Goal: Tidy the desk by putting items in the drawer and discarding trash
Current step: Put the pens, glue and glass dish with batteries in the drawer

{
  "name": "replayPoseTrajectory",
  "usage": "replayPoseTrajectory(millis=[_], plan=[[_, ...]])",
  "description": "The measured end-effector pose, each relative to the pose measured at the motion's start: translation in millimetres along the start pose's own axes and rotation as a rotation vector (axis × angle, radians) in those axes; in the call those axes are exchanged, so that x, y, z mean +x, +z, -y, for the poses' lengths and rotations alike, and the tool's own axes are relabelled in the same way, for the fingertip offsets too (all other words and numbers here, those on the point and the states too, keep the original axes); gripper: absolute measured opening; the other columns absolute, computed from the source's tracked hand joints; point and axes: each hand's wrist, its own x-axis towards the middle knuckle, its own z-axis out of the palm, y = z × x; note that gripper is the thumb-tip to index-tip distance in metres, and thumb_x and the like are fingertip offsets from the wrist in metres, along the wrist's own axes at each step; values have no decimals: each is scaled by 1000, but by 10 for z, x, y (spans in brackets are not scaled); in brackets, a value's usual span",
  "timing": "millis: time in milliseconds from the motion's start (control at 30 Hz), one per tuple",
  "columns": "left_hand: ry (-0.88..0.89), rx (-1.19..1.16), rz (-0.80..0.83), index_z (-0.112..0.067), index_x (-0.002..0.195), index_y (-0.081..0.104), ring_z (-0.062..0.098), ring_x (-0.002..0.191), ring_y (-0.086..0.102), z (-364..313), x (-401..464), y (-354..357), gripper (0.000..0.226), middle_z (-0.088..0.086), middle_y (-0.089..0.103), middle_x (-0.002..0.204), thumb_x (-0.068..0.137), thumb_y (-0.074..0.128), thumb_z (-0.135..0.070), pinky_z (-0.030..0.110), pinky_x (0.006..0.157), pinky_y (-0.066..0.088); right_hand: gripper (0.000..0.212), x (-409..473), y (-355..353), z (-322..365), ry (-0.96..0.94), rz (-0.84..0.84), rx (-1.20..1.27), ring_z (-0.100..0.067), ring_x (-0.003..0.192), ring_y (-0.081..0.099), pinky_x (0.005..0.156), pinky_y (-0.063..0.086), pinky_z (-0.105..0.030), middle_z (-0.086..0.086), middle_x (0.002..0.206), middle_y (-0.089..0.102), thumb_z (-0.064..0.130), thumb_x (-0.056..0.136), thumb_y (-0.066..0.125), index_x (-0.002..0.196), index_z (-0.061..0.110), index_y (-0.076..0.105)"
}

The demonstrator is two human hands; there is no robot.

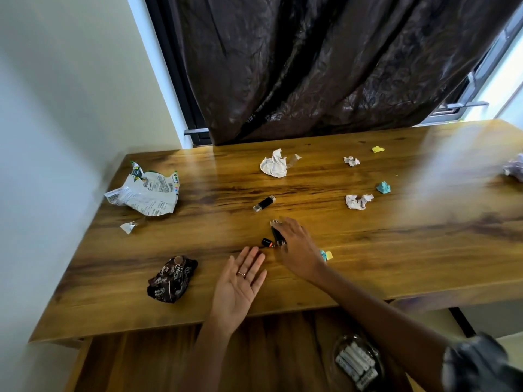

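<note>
My right hand [294, 247] curls over a dark USB stick [277, 235] w/ a small black cap [267, 242] just left of the grip, left hand [240, 281] flat & palm-up below it, prob. to receive bits for the open drawer [254, 360].

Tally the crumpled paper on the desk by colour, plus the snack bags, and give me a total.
White paper wads: 3
Pale wad cut off at the right edge: 1
Yellow scrap: 1
Teal scrap: 1
Teal-and-yellow scrap: 1
Snack bags: 2
Total: 9
</note>
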Motion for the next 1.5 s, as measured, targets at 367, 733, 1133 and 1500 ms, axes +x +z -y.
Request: replayPoseTrajectory(millis=[367, 733, 1133, 1500], plan=[[-115, -94, 185, -9, 142, 40, 30, 136, 37, -94, 72, -162, 67, 9, 42, 147, 87, 42, -48, 53, 108, 30, 59, 626, -31, -217, 6, 257, -56, -29, 133, 26, 107, 25, -41, -6, 143, 34, 5, 77, 61, 131, 25, 49], [-62, -85, 131, -6, 141, 37, 32, 137, 35, -47, 62, -158, 69, 17, 45, 143, 93, 34, -56, 46, 111, 33, 42, -181, -14, 537, -60, 197, 448, 4, 95, 54, 74, 46, -8, 10, 111, 61, -1, 82, 57, 115, 24, 59], [-36, -204, 169, -9, 137, 45, 30, 124, 53, -46, 43, -134, 66, 12, 51, 139, 81, 64, -38, 52, 103, 40, 25, 515, -111, 420, -159, -34, 49, -14, 103, 55, 85, 47, -26, 1, 118, 58, 19, 92, 48, 113, 19, 61], [-70, -222, 267, -10, 143, 37, 30, 132, 44, -61, 58, -173, 89, 11, 44, 145, 69, 82, -31, 53, 109, 29, 32, 1007, 117, -147, -50, -58, -322, -24, 118, 44, 93, 40, -39, -5, 127, 50, 22, 91, 51, 123, 21, 52]])
